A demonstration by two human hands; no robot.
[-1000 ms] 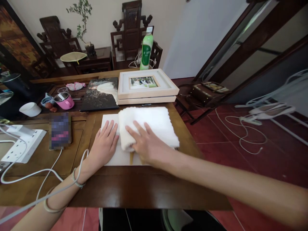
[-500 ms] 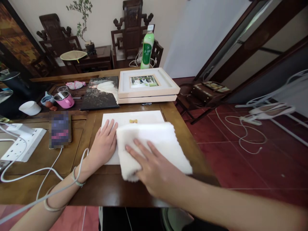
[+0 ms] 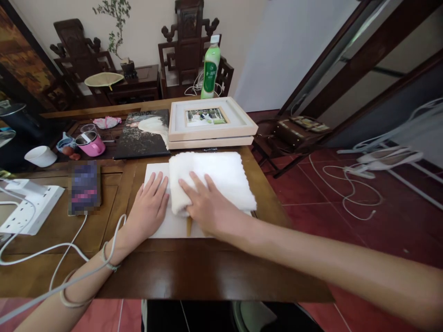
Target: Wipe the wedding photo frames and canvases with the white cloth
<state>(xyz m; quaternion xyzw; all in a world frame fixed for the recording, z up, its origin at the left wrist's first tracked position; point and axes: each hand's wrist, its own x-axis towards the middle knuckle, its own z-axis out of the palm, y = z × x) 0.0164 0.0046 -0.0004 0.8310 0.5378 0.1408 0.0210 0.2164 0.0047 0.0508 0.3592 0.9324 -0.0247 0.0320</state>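
Observation:
A folded, fluffy white cloth lies over most of a white board on the wooden table. My right hand presses on the cloth's near left part with its fingers spread, gripping its folded edge. What the thumb does at that edge is partly hidden. A narrow tan mark shows on the board just below the cloth. On the board's left side rests my left hand, flat with its fingers stretched out, left of the cloth and holding nothing.
Stacked picture frames, a dark photo panel and a green bottle stand behind the board. At left are a pink mug, a white cup, a blurred phone-like object and a power strip. A white cable crosses my left forearm.
My right hand has slid the cloth away from me, towards the picture frames. The board's near part is now uncovered and its far edge covered. My left hand has stayed put.

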